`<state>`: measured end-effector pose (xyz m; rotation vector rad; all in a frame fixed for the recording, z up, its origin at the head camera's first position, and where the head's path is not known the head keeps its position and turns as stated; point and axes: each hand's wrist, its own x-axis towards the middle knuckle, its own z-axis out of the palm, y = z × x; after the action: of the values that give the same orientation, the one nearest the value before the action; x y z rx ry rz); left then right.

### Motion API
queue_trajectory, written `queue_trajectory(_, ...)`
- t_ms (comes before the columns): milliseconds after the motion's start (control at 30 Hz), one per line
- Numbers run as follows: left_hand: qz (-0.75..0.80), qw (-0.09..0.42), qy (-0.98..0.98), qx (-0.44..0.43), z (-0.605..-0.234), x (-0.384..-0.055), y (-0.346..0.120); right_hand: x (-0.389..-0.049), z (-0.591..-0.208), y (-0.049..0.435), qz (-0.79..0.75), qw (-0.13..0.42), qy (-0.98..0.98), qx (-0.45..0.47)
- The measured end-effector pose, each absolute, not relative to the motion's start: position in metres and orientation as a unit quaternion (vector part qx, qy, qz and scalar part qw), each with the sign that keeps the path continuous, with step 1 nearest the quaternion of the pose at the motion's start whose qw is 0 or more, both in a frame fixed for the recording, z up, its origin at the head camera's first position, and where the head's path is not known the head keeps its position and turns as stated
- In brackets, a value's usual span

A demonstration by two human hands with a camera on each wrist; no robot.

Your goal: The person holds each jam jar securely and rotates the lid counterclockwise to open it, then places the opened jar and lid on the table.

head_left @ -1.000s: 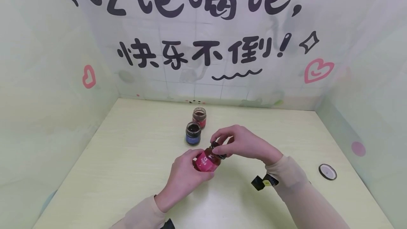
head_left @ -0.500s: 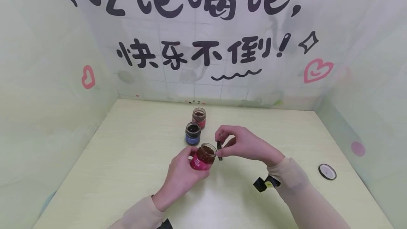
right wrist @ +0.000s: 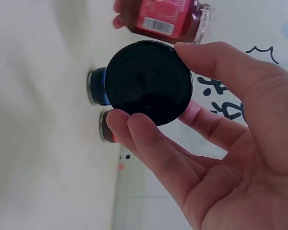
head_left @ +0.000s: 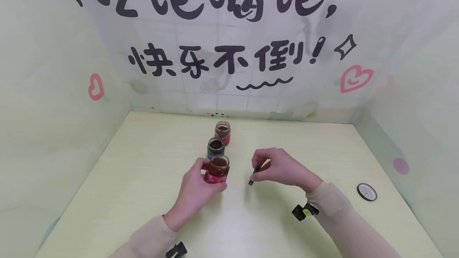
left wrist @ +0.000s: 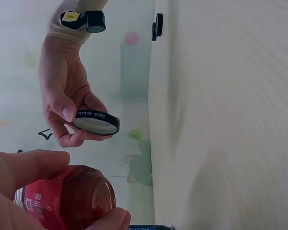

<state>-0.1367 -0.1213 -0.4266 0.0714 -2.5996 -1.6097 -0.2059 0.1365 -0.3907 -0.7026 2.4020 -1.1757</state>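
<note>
My left hand grips a small open glass jar of dark red-brown contents by its sides, above the table. The jar has a pink-red label, and a barcode shows on it in the right wrist view. To the right of the jar, my right hand pinches a round black jar lid between thumb and fingers, apart from the jar. In the right wrist view the lid's glossy black face is turned to the camera; its pale inside shows in the left wrist view.
Behind the held jar stand two lidless jars, one blue-labelled and one red-labelled. A lid lies pale side up near the table's right edge; the left wrist view shows two dark discs there. Printed fabric walls surround the table.
The lid has come off the jar in my right hand. My left hand has carried the jar left, now upright before the blue-labelled jar; my right hand has shifted right with the lid.
</note>
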Motion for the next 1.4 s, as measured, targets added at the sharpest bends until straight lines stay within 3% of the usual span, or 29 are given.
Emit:
queue_trajectory(600, -0.504, 0.088, -0.857, 0.061, -0.428, -0.157, -0.154, -0.203, -0.418, 0.194, -0.325, 0.113, 0.921, -0.182)
queue_trajectory(1400, -0.478, 0.076, -0.869, 0.101, -0.452, -0.203, -0.196, -0.198, -0.447, 0.285, -0.236, 0.024, 0.967, -0.088)
